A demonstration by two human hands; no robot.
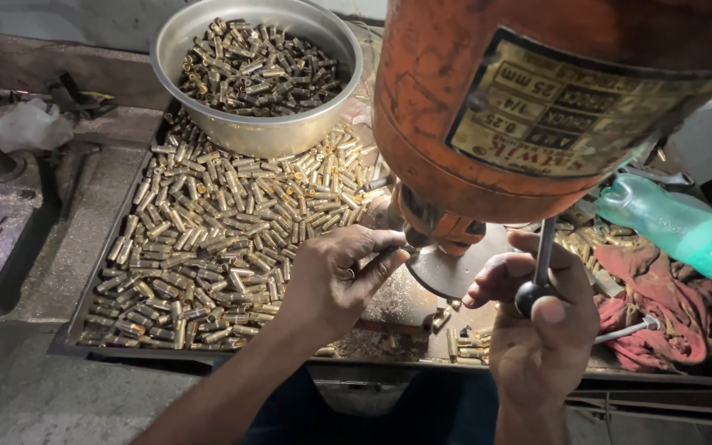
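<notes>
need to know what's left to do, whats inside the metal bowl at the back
The metal bowl holds a heap of short brass tubes, darker than the loose ones on the tray. Only the top layer shows; the bowl's bottom and how deep the heap goes are covered.

The left hand (335, 276) reaches under the drill head (537, 91), fingertips at the round machine table (447, 268). Left of that hand, small metal tubes (208, 231) lie heaped in a tray (72, 330); beyond them a bowl (257, 132) holds more. The right hand (541, 325), just right of the left, grips the lever (541, 255). Right of it lie a rag (648, 305) and a bottle (677, 227).
</notes>
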